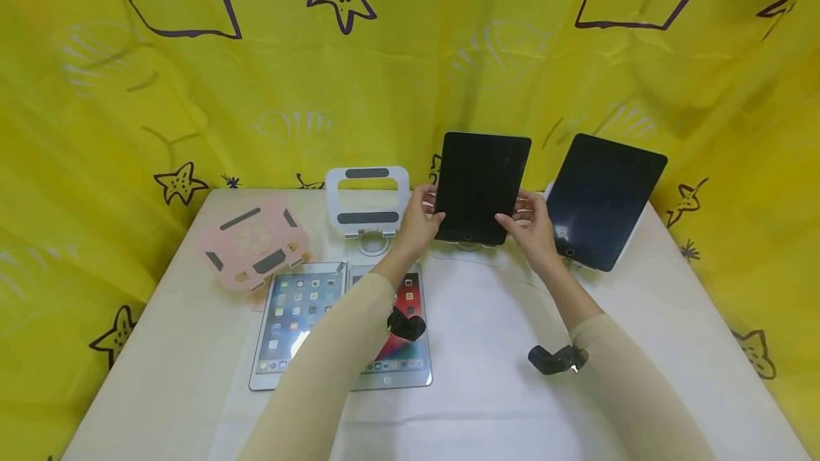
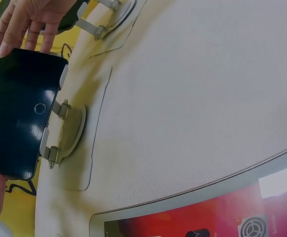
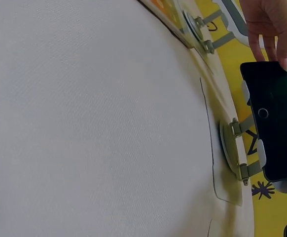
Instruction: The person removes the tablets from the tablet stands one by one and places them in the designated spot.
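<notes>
A black-screened tablet (image 1: pixel 482 187) stands tilted back on a stand (image 2: pixel 70 131) at the far side of the table. My left hand (image 1: pixel 419 223) grips its left edge, the thumb on the front and the fingers behind. On the opposite edge my right hand (image 1: pixel 533 226) holds it the same way. White lips of the stand catch the tablet's lower edge in the right wrist view. The stand's backrest is hidden behind the tablet. To the right of my right hand, another dark tablet (image 1: pixel 605 198) leans on its own stand.
Left of the held tablet is a white tablet stand (image 1: pixel 368 218). A pink stand (image 1: pixel 256 244) sits farther left. In front lie two lit tablets, one with a blue screen (image 1: pixel 301 304) and one with a red screen (image 1: pixel 410 347). A yellow curtain (image 1: pixel 397 91) hangs behind the white table (image 1: pixel 487 375).
</notes>
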The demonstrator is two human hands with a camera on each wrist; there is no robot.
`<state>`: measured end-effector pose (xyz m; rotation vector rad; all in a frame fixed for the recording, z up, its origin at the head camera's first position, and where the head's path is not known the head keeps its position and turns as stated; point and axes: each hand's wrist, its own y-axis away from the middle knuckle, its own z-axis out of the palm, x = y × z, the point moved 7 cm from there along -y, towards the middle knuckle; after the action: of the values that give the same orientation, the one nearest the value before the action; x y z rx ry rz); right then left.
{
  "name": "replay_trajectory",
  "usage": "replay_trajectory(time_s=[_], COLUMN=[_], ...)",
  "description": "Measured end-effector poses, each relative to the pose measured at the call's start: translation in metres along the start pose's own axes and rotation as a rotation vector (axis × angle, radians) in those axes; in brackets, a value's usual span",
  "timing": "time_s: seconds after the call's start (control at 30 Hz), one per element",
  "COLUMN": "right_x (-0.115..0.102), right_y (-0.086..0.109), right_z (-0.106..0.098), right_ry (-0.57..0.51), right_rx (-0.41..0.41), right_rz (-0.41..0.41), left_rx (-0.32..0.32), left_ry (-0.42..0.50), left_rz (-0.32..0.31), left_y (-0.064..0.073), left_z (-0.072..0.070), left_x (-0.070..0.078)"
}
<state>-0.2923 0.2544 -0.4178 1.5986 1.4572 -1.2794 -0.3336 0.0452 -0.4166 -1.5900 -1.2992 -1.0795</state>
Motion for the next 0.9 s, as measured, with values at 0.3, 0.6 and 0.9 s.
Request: replay_trajectory(time_s=[0.3, 0.6, 0.9], right_x=[-0.015, -0.028, -0.009], right_y=[0.012, 0.017, 0.000], right_z=[-0.001, -0.004, -0.010], right_ry=[-0.055, -0.039, -0.076], right_rx=[0.062, 0.080, 0.079], right_rz=[-0.032, -0.061, -0.085], left_rx=[-0.002, 0.035, 0.097], left_ry=[-0.199, -0.221, -0.205], left_rz=[0.036, 0.063, 0.101], left_y=[0.006, 0.005, 0.005], left_z=[-0.003, -0.002, -0.005], left_x=[0.002, 0.006, 0.014])
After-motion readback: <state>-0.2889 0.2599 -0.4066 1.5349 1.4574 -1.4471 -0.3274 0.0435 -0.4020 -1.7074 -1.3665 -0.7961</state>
